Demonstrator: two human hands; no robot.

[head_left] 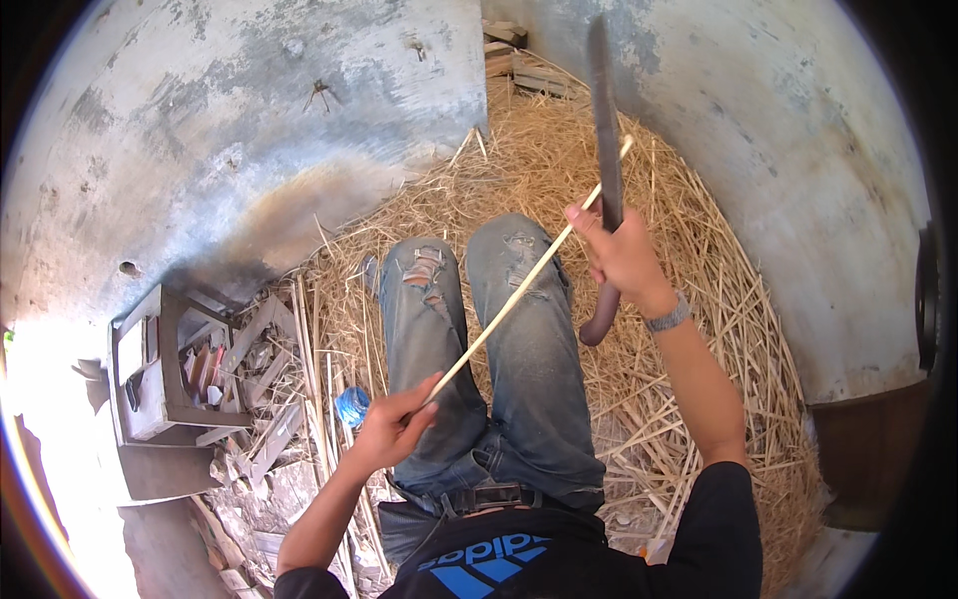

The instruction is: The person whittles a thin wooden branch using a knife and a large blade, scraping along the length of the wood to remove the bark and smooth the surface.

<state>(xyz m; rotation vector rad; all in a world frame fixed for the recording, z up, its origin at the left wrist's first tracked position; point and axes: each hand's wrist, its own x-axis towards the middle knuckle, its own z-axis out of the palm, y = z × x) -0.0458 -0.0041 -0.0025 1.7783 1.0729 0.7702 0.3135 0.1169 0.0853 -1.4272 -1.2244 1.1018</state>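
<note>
A thin pale stick, like a split bamboo strip (512,299), slants across my lap from lower left to upper right. Its lower end is pinched in my left hand (397,421), above my left thigh. My right hand (626,258) is wrapped round a long machete (606,110), whose dark blade points away from me and whose curved brown handle (602,317) sticks out below the fist. The strip's upper part passes by the right thumb and meets the blade's left edge; whether the right fingers also touch the strip, I cannot tell.
Dry shavings and split strips (699,329) cover the ground around my legs. A battered wooden box (165,374) with scraps stands at the left, and a blue roll of twine (351,406) lies near my left forearm. Worn grey walls (329,110) rise ahead and to the right.
</note>
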